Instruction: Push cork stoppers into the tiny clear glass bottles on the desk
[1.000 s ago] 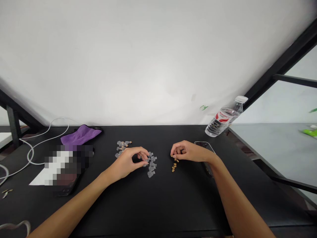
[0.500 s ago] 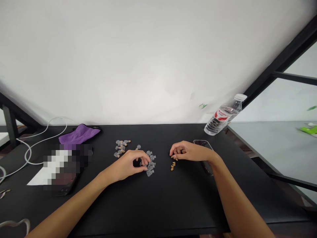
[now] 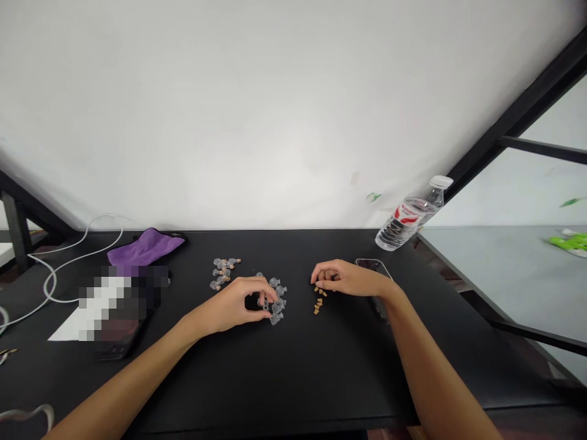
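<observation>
My left hand (image 3: 243, 304) arches over a loose group of tiny clear bottles (image 3: 278, 305) without stoppers. Its thumb and fingers are apart, and one small bottle (image 3: 265, 304) shows in the gap between them; whether the fingers touch it is unclear. My right hand (image 3: 342, 278) is just above a few tiny corks (image 3: 318, 304) on the black table. Its thumb and index fingertips come together, and what may be between them is too small to make out. Left of the clear bottles lies a cluster of tiny bottles with corks in their necks (image 3: 224, 272).
A phone (image 3: 373, 265) lies partly under my right forearm. A water bottle (image 3: 408, 219) stands at the back right. On the left are a purple cloth (image 3: 147, 247), a white cable (image 3: 52, 278), white paper (image 3: 68, 324) and a blurred-out dark object. A white wall rises behind the table (image 3: 293, 379).
The right fingertips have lifted slightly off the corks, baring more of them. The left hand has barely moved. The whole view has shifted a little.
</observation>
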Demonstrator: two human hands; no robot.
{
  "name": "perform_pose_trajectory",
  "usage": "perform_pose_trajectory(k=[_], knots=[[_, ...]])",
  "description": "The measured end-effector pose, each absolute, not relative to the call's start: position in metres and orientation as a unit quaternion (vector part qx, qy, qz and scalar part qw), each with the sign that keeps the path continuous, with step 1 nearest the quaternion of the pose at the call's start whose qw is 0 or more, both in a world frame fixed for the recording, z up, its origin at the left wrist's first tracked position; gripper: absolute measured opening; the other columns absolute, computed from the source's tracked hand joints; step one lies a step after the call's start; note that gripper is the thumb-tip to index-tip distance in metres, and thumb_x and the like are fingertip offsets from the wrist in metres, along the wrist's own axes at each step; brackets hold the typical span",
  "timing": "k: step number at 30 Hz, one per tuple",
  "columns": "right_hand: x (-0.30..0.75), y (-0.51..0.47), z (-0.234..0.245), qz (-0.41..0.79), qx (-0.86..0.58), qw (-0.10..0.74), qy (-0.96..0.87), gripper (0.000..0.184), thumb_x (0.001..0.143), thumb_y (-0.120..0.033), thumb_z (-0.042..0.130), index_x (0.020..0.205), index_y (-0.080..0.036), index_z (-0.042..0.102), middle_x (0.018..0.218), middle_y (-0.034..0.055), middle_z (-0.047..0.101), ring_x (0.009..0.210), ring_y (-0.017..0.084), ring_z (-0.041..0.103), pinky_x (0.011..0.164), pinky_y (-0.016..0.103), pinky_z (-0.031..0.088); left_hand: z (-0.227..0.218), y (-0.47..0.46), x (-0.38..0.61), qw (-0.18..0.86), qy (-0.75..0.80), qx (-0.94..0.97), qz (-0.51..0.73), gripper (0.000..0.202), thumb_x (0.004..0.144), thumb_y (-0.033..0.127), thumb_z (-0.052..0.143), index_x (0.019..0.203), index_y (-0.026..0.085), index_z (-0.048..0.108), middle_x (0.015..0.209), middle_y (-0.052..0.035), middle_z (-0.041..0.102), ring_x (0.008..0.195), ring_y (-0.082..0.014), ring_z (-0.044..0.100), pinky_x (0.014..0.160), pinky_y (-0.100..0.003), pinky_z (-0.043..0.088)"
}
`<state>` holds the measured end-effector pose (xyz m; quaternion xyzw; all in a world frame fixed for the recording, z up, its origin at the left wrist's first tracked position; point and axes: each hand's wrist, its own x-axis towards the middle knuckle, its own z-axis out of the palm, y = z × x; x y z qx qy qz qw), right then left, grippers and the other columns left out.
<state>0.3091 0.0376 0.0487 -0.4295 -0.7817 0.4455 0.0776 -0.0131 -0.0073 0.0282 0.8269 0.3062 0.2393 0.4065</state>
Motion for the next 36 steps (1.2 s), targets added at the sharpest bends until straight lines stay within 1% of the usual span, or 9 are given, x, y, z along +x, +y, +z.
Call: perform_pose_trajectory(k=[5, 7, 9, 12, 15, 18, 22, 28, 36], knots=[[0.310, 0.038, 0.046, 0.447, -0.434, 0.089, -0.777, 0.029, 0.093, -0.042, 0.062, 0.100, -0.015, 0.070, 0.076, 0.0016, 0.061, 0.069, 0.015, 0.052, 0.063, 0.026, 0.039, 0.033, -0.002, -0.015, 0.401, 0.327, 0.816, 0.257, 0.020, 0.085, 0.031, 0.081, 0.100, 0.021, 0.072, 0.098, -0.0033, 0.070, 0.080, -0.0149, 0.061, 0.074, -0.028, 0.044], [0.310, 0.038, 0.045, 0.445, -0.434, 0.096, -0.778, 0.028, 0.094, -0.042, 0.061, 0.100, -0.015, 0.069, 0.075, 0.0011, 0.060, 0.069, 0.015, 0.052, 0.063, 0.026, 0.039, 0.031, 0.001, -0.015, 0.380, 0.351, 0.805, 0.290, 0.015, 0.092, 0.034, 0.074, 0.099, 0.020, 0.072, 0.093, -0.0031, 0.069, 0.076, -0.0145, 0.060, 0.071, -0.028, 0.044], [0.310, 0.039, 0.043, 0.443, -0.435, 0.102, -0.778, 0.027, 0.095, -0.042, 0.061, 0.099, -0.016, 0.069, 0.074, 0.0004, 0.059, 0.068, 0.014, 0.051, 0.063, 0.026, 0.039, 0.027, 0.004, -0.017, 0.331, 0.389, 0.797, 0.322, 0.013, 0.098, 0.032, 0.064, 0.099, 0.021, 0.071, 0.089, -0.0024, 0.067, 0.075, -0.0145, 0.058, 0.070, -0.028, 0.044], [0.309, 0.039, 0.041, 0.447, -0.436, 0.107, -0.773, 0.026, 0.095, -0.041, 0.060, 0.097, -0.016, 0.067, 0.074, 0.0000, 0.059, 0.067, 0.014, 0.050, 0.063, 0.026, 0.039, 0.021, 0.006, -0.019, 0.254, 0.421, 0.810, 0.319, 0.014, 0.102, 0.026, 0.056, 0.105, 0.022, 0.069, 0.095, -0.0025, 0.066, 0.079, -0.0150, 0.058, 0.073, -0.028, 0.045], [0.310, 0.040, 0.038, 0.457, -0.436, 0.110, -0.768, 0.025, 0.095, -0.041, 0.060, 0.097, -0.017, 0.066, 0.076, 0.0011, 0.062, 0.069, 0.014, 0.052, 0.064, 0.027, 0.040, 0.018, 0.005, -0.021, 0.218, 0.414, 0.843, 0.265, 0.017, 0.104, 0.026, 0.052, 0.111, 0.024, 0.068, 0.107, -0.0031, 0.066, 0.090, -0.0167, 0.062, 0.078, -0.029, 0.048], [0.310, 0.041, 0.036, 0.457, -0.437, 0.115, -0.766, 0.025, 0.095, -0.042, 0.060, 0.096, -0.017, 0.065, 0.076, 0.0012, 0.062, 0.069, 0.015, 0.053, 0.064, 0.027, 0.041, 0.019, 0.004, -0.021, 0.195, 0.399, 0.866, 0.230, 0.018, 0.106, 0.026, 0.050, 0.109, 0.024, 0.068, 0.107, -0.0032, 0.066, 0.096, -0.0187, 0.064, 0.084, -0.031, 0.049], [0.309, 0.041, 0.034, 0.460, -0.432, 0.122, -0.766, 0.027, 0.095, -0.043, 0.061, 0.094, -0.017, 0.065, 0.076, 0.0011, 0.062, 0.068, 0.015, 0.053, 0.064, 0.027, 0.040, 0.020, 0.005, -0.021, 0.181, 0.391, 0.876, 0.215, 0.018, 0.106, 0.025, 0.049, 0.106, 0.023, 0.068, 0.103, -0.0033, 0.066, 0.095, -0.0195, 0.064, 0.087, -0.033, 0.049], [0.307, 0.043, 0.033, 0.474, -0.437, 0.128, -0.754, 0.030, 0.093, -0.047, 0.062, 0.093, -0.017, 0.064, 0.073, 0.0004, 0.059, 0.066, 0.014, 0.052, 0.061, 0.026, 0.041, 0.019, 0.007, -0.022, 0.169, 0.388, 0.881, 0.212, 0.021, 0.107, 0.024, 0.047, 0.105, 0.023, 0.067, 0.101, -0.0038, 0.067, 0.095, -0.0202, 0.065, 0.088, -0.033, 0.050], [0.307, 0.044, 0.031, 0.484, -0.435, 0.131, -0.748, 0.036, 0.094, -0.053, 0.061, 0.094, -0.017, 0.063, 0.076, 0.0019, 0.062, 0.068, 0.015, 0.054, 0.062, 0.026, 0.044, 0.022, 0.008, -0.028, 0.196, 0.403, 0.872, 0.198, 0.025, 0.108, 0.025, 0.042, 0.112, 0.024, 0.067, 0.109, -0.0040, 0.065, 0.097, -0.0185, 0.066, 0.093, -0.032, 0.050]])
